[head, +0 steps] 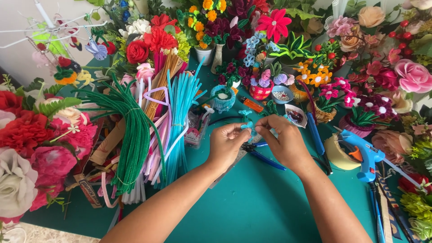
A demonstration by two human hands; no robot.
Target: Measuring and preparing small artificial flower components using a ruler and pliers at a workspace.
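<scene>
Left hand [226, 143]: raised just above the table, fingers curled in, thumb and forefinger pinched on the near end of a small light blue pipe-cleaner piece [246, 125].
Right hand [282, 140]: opposite the left, fingertips closed on the other end of the same piece; knuckles toward the camera.
Blue piece: held between both hands above the middle of the table, over the pliers; too small to tell its exact form.
Table [252, 202]: teal top, bare from the hands down to the near edge, widest free stretch between the two forearms and to the right of them.
Left border: bundles of pipe cleaners [135, 139], green, pink, white and light blue, fanned across the surface, ends close to the left forearm.
Under the hands: blue-handled pliers [261, 155] lying flat, handle pointing toward the right forearm.
Right border: blue glue gun [365, 155] resting beside a roll of tape [338, 153], near the right wrist but apart from it.
Far edge: row of finished flower pots and small baskets, with a small bowl of beads [282, 95] and an orange lighter [251, 105] just behind the fingers; little room there.
Outer corners: large fabric flowers [31, 148] crowding left and right sides.
</scene>
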